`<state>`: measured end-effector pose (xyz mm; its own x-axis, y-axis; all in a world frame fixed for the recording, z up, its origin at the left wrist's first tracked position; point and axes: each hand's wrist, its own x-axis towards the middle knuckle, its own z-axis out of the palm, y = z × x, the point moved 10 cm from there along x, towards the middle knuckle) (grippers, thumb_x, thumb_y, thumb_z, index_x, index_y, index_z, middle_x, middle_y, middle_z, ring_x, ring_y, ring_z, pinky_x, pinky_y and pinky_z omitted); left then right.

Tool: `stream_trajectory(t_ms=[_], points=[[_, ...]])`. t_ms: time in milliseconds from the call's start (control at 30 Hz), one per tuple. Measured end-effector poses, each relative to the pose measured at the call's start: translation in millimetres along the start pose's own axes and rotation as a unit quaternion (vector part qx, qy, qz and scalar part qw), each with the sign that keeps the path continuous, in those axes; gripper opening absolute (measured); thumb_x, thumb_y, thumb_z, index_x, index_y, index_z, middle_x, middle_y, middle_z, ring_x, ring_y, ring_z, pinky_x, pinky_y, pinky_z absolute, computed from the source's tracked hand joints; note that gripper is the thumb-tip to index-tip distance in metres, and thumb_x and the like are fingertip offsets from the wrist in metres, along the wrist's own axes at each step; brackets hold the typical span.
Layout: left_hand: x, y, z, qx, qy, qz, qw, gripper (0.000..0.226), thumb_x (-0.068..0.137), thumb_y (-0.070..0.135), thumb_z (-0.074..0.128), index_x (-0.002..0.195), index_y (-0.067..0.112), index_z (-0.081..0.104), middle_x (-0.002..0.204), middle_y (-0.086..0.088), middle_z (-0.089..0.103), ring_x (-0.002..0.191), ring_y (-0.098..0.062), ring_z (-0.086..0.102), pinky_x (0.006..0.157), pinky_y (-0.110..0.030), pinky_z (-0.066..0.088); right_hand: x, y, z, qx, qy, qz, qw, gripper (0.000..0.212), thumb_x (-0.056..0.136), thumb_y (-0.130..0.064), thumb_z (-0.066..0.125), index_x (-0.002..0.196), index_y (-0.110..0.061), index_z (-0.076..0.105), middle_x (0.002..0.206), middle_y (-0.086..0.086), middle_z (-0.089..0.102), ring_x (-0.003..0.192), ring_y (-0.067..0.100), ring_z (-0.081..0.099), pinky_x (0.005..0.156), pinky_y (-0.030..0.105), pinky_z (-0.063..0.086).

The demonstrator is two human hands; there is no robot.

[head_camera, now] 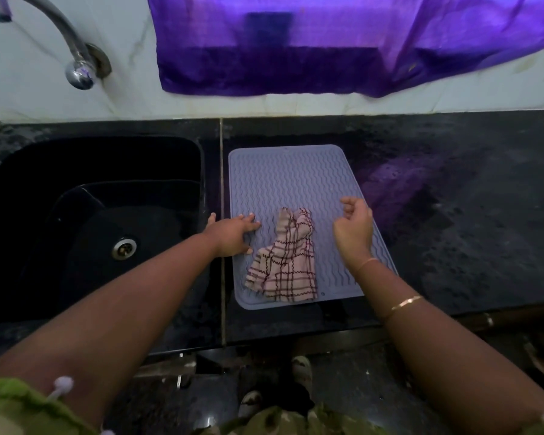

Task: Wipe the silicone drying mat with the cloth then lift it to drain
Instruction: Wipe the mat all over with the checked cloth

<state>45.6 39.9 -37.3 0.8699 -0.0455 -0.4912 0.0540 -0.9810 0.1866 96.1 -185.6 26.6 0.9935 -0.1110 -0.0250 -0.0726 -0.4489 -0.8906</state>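
A grey silicone drying mat (289, 177) with wavy ridges lies flat on the black counter, just right of the sink. A crumpled pink checked cloth (285, 262) rests on the mat's near half, touched by neither hand. My left hand (233, 235) lies flat with fingers spread on the mat's left edge, beside the cloth. My right hand (354, 227) hovers over the mat's right side, fingers loosely curled and holding nothing.
A black sink (91, 215) with a metal drain lies to the left, with a chrome tap (76, 58) above it. The black stone counter (453, 215) extends right, wet-looking. A purple curtain (327, 48) hangs on the back wall.
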Motion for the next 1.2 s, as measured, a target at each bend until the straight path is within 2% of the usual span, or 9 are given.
stream_trajectory(t_ms=[100,167,233,300,400,567,733,1033,1200], points=[[1,0,-1,0.004,0.003,-0.001,1.000,0.070,0.092,0.033,0.057,0.151,0.030,0.020,0.161,0.008,0.005,0.148,-0.015,0.007,0.115,-0.059,-0.003,-19,-19,3,-0.084,-0.010,-0.118,0.989,0.016,0.085,-0.001,0.047,0.095,-0.013,0.052,0.091,0.000,0.049,0.078,0.015,0.050,0.065,0.023,0.042],[1,1,-2,0.013,0.001,0.000,1.000,0.070,0.092,0.033,0.058,0.151,0.030,0.020,0.161,0.008,0.005,0.148,-0.015,0.007,0.115,-0.059,-0.003,-41,-22,36,-0.161,-0.110,-0.158,0.968,0.008,0.091,-0.022,0.049,0.093,-0.015,0.054,0.089,0.000,0.054,0.079,0.015,0.052,0.069,0.028,0.047],[1,2,-2,0.019,-0.005,0.002,1.000,0.071,0.092,0.033,0.057,0.151,0.030,0.019,0.161,0.007,0.004,0.148,-0.015,0.006,0.116,-0.059,-0.002,-64,-5,70,-0.286,-0.191,-0.154,0.926,0.044,0.088,-0.051,0.047,0.116,-0.016,0.052,0.114,0.005,0.052,0.104,0.021,0.049,0.091,0.039,0.046],[2,2,0,0.026,-0.020,0.005,0.999,0.074,0.092,0.033,0.058,0.152,0.029,0.015,0.161,0.006,0.000,0.148,-0.016,0.003,0.115,-0.060,-0.001,-79,2,88,-0.372,-0.188,-0.159,0.895,0.074,0.080,-0.065,0.047,0.132,-0.014,0.039,0.128,0.011,0.041,0.117,0.029,0.041,0.098,0.042,0.038],[3,1,5,0.034,-0.054,0.012,0.998,0.083,0.090,0.033,0.060,0.152,0.029,0.006,0.161,0.004,-0.008,0.148,-0.019,-0.003,0.114,-0.059,0.000,-93,-12,99,-0.404,-0.148,-0.199,0.880,0.068,0.080,-0.052,0.054,0.131,-0.011,0.037,0.124,0.014,0.042,0.112,0.033,0.043,0.092,0.043,0.038],[7,2,2,0.050,-0.019,0.035,0.998,0.083,0.088,0.032,0.063,0.153,0.023,0.011,0.161,0.001,-0.002,0.148,-0.016,0.004,0.117,-0.042,0.011,-114,-36,122,-0.332,-0.213,-0.280,0.875,0.043,0.079,-0.015,0.061,0.120,-0.006,0.051,0.113,0.017,0.050,0.095,0.037,0.054,0.075,0.042,0.047],[8,-6,3,-0.036,0.005,0.059,0.998,0.077,0.089,0.023,0.063,0.152,0.022,0.019,0.161,0.005,0.004,0.147,-0.011,0.006,0.119,-0.034,0.006,-139,-35,129,-0.370,-0.186,-0.346,0.842,0.032,0.072,-0.033,0.060,0.094,-0.010,0.058,0.094,0.011,0.052,0.078,0.030,0.053,0.062,0.037,0.042],[7,-7,11,0.031,-0.054,0.051,0.997,0.081,0.093,0.031,0.056,0.152,0.030,0.001,0.160,0.005,-0.010,0.147,-0.012,-0.008,0.112,-0.056,-0.012,-139,-25,117,-0.420,-0.339,-0.442,0.716,0.040,0.080,-0.025,0.056,0.118,-0.019,0.047,0.113,0.014,0.042,0.092,0.031,0.045,0.066,0.037,0.042],[6,-6,9,0.049,-0.062,0.048,0.996,0.084,0.091,0.034,0.058,0.152,0.028,0.000,0.160,0.005,-0.010,0.148,-0.013,-0.007,0.112,-0.057,-0.013,-75,-3,85,-0.435,-0.310,-0.388,0.751,0.041,0.080,-0.028,0.045,0.120,-0.024,0.040,0.110,0.014,0.041,0.092,0.032,0.048,0.063,0.034,0.045]])
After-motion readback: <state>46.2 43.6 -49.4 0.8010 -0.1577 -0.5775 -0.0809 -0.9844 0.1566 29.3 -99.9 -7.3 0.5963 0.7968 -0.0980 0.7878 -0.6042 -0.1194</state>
